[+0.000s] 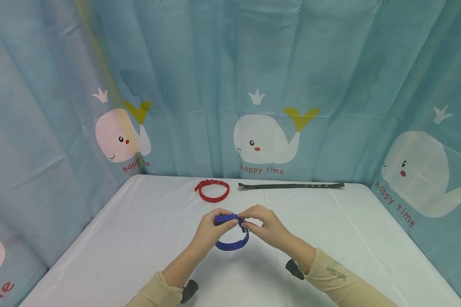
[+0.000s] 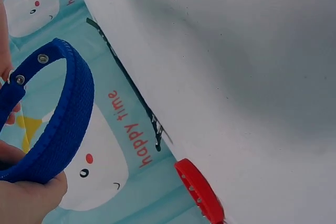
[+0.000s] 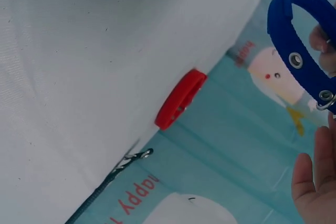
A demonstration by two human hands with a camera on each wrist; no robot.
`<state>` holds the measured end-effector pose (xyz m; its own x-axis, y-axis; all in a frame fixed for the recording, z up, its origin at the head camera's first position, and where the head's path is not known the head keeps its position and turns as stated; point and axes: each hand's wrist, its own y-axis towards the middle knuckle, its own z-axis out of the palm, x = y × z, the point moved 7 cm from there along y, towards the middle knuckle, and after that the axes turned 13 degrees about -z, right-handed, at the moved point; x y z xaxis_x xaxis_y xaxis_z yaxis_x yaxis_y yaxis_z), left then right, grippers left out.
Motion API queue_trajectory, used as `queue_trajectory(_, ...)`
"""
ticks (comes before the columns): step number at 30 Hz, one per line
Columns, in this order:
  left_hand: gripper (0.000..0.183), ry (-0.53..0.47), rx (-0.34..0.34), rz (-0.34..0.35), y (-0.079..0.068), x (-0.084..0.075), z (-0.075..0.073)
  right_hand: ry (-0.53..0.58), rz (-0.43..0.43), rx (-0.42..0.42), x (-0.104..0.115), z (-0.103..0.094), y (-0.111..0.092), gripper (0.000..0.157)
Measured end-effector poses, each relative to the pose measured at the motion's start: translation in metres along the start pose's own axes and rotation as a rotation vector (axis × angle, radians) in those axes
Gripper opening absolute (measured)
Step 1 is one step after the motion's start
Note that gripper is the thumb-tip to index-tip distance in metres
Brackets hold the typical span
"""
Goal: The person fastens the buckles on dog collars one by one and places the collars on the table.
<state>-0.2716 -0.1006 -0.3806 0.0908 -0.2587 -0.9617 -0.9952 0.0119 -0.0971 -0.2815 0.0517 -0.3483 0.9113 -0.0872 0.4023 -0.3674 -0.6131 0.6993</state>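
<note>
A blue collar with metal eyelets is held up above the white table, curved into a loop. My left hand grips its band between thumb and fingers, on the left of the loop. At the top right, near the buckle, my right hand pinches the collar with thumb and forefinger. In the right wrist view, other fingers of that hand stand apart from the band. A metal ring shows beside an eyelet there. The exact pinch at the buckle is partly hidden by the fingertips.
A red collar, fastened into a loop, lies toward the back of the white table. To its right a dark green collar stretches out straight along the back edge. Blue curtains with whale prints surround the table.
</note>
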Motion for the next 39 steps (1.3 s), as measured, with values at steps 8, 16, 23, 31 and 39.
queue_trajectory(8, 0.037, -0.067, -0.023, -0.113, 0.003, 0.012, -0.009, 0.052, 0.131, 0.079, -0.009, 0.011, 0.0, 0.03)
queue_trajectory(16, 0.042, -0.262, -0.051, -0.183, 0.014, 0.025, -0.024, 0.381, 0.775, 0.137, -0.055, 0.043, -0.033, 0.053)
queue_trajectory(23, 0.034, -0.47, -0.06, -0.218, 0.022, 0.038, -0.032, 0.584, 0.909, 0.107, -0.064, 0.067, -0.042, 0.035)
queue_trajectory(31, 0.036, -0.51, -0.12, -0.305, 0.028, 0.052, -0.042, 0.727, 0.959, 0.007, -0.077, 0.077, -0.038, 0.027)
queue_trajectory(39, 0.042, -0.341, -0.114, -0.358, 0.033, 0.064, -0.054, 0.763, 1.042, -0.115, -0.094, 0.082, -0.035, 0.036)
